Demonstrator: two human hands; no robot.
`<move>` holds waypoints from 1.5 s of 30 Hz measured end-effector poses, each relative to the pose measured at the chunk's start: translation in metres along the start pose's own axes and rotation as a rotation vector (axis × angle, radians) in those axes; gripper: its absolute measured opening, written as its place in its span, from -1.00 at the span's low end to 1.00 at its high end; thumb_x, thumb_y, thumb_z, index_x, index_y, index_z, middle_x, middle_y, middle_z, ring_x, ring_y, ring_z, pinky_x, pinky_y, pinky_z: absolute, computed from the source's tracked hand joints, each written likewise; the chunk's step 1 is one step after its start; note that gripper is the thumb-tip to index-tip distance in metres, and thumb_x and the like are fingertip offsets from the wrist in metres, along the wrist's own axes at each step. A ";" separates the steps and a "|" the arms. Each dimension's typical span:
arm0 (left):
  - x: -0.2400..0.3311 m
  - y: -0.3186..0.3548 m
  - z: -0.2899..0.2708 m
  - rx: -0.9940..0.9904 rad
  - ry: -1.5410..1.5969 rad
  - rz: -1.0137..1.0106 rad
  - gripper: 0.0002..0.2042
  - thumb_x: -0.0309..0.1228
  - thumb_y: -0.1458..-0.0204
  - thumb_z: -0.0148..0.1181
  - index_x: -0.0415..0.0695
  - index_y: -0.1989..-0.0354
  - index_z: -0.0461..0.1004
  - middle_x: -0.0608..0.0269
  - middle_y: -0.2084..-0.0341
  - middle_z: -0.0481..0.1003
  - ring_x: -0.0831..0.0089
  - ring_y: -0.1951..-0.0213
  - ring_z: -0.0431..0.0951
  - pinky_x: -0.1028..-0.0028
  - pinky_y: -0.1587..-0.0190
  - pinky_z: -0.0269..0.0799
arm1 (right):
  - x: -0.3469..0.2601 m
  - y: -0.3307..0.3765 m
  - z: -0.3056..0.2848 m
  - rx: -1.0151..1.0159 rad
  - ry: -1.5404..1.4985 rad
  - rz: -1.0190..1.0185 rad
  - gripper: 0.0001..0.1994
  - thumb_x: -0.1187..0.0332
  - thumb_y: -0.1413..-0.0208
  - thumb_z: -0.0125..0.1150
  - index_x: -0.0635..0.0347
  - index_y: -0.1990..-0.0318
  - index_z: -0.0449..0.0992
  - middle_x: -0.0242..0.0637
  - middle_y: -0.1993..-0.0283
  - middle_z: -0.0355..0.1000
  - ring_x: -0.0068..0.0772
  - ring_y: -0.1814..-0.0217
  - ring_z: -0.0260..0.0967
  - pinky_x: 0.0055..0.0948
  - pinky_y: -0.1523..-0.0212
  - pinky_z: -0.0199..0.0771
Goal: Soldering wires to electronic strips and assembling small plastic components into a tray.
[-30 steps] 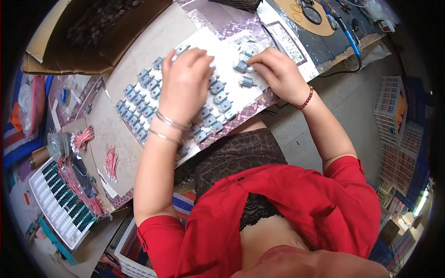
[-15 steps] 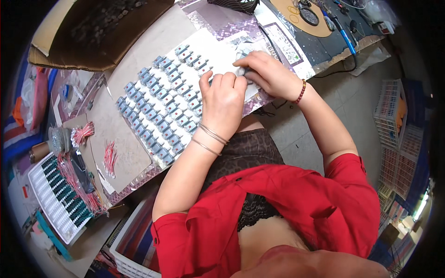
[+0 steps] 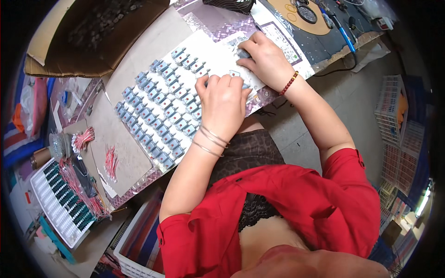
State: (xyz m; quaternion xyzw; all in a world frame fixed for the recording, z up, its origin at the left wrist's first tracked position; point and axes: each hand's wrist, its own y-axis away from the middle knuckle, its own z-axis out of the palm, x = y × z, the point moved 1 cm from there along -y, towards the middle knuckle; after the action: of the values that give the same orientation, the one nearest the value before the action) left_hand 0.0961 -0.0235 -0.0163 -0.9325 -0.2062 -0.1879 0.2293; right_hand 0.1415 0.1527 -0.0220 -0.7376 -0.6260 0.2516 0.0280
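Note:
Rows of small blue-grey box-shaped parts [image 3: 160, 98] with red dots stand on a white board [image 3: 204, 44]. My left hand [image 3: 222, 99] rests over the board's near right part, its fingers curled down and closed; what they hold is mostly hidden. A bit of blue-grey shows beside its thumb. Just past those knuckles sits a single box-shaped part [image 3: 235, 73]. Farther right, my right hand [image 3: 266, 62] pinches a small blue-grey part [image 3: 242, 53] between thumb and fingers, over the board's far right side.
An open cardboard box [image 3: 99, 32] with dark pieces stands at the far left. Red-and-white wire bundles [image 3: 111, 162] lie on the table's left end, near a white tray [image 3: 62, 204]. A blue soldering iron [image 3: 344, 34] lies far right, beside a dark fan-like grille [image 3: 232, 4].
My right hand has moved away from my left, up and slightly left, carrying the small part. A lone box-shaped part now shows between the hands. My left hand has barely shifted.

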 end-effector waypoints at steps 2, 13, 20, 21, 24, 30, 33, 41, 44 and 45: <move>0.000 0.003 -0.004 -0.024 0.021 -0.036 -0.79 -0.38 0.09 0.35 -0.08 0.26 0.55 0.22 0.36 0.48 0.19 0.19 0.44 0.14 -0.08 0.13 | 0.003 -0.001 0.001 -0.047 -0.024 -0.067 -0.78 0.40 0.00 0.33 0.19 0.18 0.50 -0.16 0.22 0.39 0.00 0.11 0.41 -0.18 0.08 0.48; 0.002 0.001 -0.005 -0.104 -0.044 0.013 -0.80 -0.39 0.03 0.30 -0.10 0.20 0.56 0.26 0.17 0.53 0.33 0.07 0.51 0.11 -0.20 0.15 | 0.003 -0.011 0.005 -0.277 -0.433 -0.111 -0.85 0.46 -0.13 0.24 0.24 0.15 0.52 -0.13 0.24 0.53 -0.14 0.19 0.52 -0.32 0.15 0.50; 0.006 0.008 -0.003 -0.005 -0.095 0.065 -0.74 -0.40 0.05 0.31 -0.11 0.15 0.51 0.18 0.06 0.46 0.27 -0.09 0.42 0.06 -0.24 0.08 | 0.007 -0.023 -0.006 0.126 -0.155 -0.189 -0.72 0.39 -0.06 0.31 0.14 0.05 0.56 -0.13 0.24 0.42 -0.02 0.16 0.44 -0.24 0.10 0.51; 0.006 0.008 -0.002 -0.031 -0.119 0.050 -0.71 -0.39 0.05 0.32 -0.12 0.13 0.50 0.19 0.06 0.46 0.27 -0.08 0.42 0.05 -0.24 0.07 | 0.005 -0.025 0.000 0.081 -0.128 -0.236 -0.71 0.38 -0.06 0.31 0.15 0.04 0.55 -0.11 0.23 0.43 -0.01 0.15 0.44 -0.23 0.10 0.51; 0.011 0.007 -0.006 -0.100 -0.137 -0.007 -0.64 -0.35 0.07 0.34 -0.14 0.07 0.49 0.21 0.09 0.46 0.26 -0.07 0.41 0.04 -0.25 0.05 | 0.006 -0.038 0.014 -0.053 -0.027 -0.263 -0.68 0.36 -0.05 0.31 0.19 0.02 0.52 -0.06 0.19 0.43 0.01 0.12 0.44 -0.20 0.07 0.50; 0.013 0.017 -0.015 -0.067 -0.141 -0.035 -0.56 -0.26 0.09 0.37 -0.13 0.01 0.49 0.25 0.13 0.47 0.26 -0.03 0.41 0.05 -0.25 0.02 | 0.017 -0.047 0.013 -0.084 -0.106 -0.176 -0.69 0.47 -0.06 0.22 0.25 0.01 0.46 -0.08 0.27 0.40 -0.11 0.25 0.43 -0.30 0.20 0.49; 0.003 0.025 -0.022 -0.044 -0.111 -0.043 -0.56 -0.23 0.09 0.38 -0.11 0.01 0.50 0.25 0.11 0.48 0.25 -0.05 0.41 0.05 -0.24 0.02 | -0.010 -0.032 -0.002 -0.340 -0.604 0.119 -0.71 0.43 -0.08 0.21 0.24 0.03 0.47 -0.13 0.19 0.50 -0.23 0.14 0.51 -0.33 0.08 0.50; -0.041 0.008 -0.050 0.047 -0.098 -0.131 -0.65 -0.31 -0.08 0.24 -0.09 -0.05 0.49 0.13 -0.06 0.48 0.16 -0.16 0.40 0.07 -0.24 0.10 | -0.008 -0.006 0.006 -0.401 -0.733 0.175 -0.80 0.31 -0.09 0.33 0.17 0.16 0.59 -0.22 0.30 0.52 -0.30 0.18 0.47 -0.37 0.10 0.46; -0.044 -0.006 -0.039 -0.059 -0.281 -0.094 -0.58 -0.23 -0.11 0.22 -0.03 -0.15 0.45 0.10 -0.19 0.40 0.12 -0.27 0.31 -0.11 -0.31 -0.01 | -0.011 -0.014 0.012 -0.243 -0.380 -0.142 -0.81 0.25 -0.06 0.35 0.14 0.23 0.62 -0.20 0.32 0.51 -0.16 0.19 0.40 -0.28 0.08 0.42; -0.047 -0.006 -0.038 -0.220 -0.305 -0.127 -0.54 -0.15 -0.12 0.20 0.03 -0.20 0.42 0.13 -0.27 0.32 0.11 -0.35 0.22 -0.25 -0.33 -0.14 | -0.013 -0.015 0.014 -0.232 -0.386 -0.132 -0.82 0.23 -0.05 0.35 0.12 0.31 0.63 -0.23 0.31 0.50 -0.11 0.19 0.36 -0.24 0.08 0.40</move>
State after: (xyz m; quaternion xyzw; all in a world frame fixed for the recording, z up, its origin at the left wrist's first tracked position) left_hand 0.0438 -0.0519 -0.0044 -0.9547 -0.2752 -0.0799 0.0799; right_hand 0.1214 0.1402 -0.0246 -0.6314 -0.6915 0.3120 -0.1606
